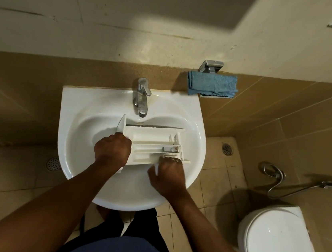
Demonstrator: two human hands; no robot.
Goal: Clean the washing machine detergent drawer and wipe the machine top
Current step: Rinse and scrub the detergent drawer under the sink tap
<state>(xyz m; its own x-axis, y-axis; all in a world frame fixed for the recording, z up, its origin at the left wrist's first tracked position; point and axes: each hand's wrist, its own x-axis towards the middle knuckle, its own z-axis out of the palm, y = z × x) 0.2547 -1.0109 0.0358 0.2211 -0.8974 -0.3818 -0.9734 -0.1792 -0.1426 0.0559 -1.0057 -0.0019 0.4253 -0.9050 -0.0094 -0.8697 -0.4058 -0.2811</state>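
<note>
You hold the detergent drawer (152, 143) across the sink (76, 98), just in front of the tap (142, 97), likely so rinse water lands inside it. Your left hand (112, 150) grips its front-panel end, and your right hand (168, 175) curls over the near edge. The compartments look empty apart from a small white cap (169, 149). A blue cloth (212, 84) hangs to the right of the tap.

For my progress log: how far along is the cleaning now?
Done: the detergent drawer lies in the sink. In hand: left hand and right hand grip it below the tap. Left: wiping the machine top, not in view; the blue cloth waits by the wall.
</note>
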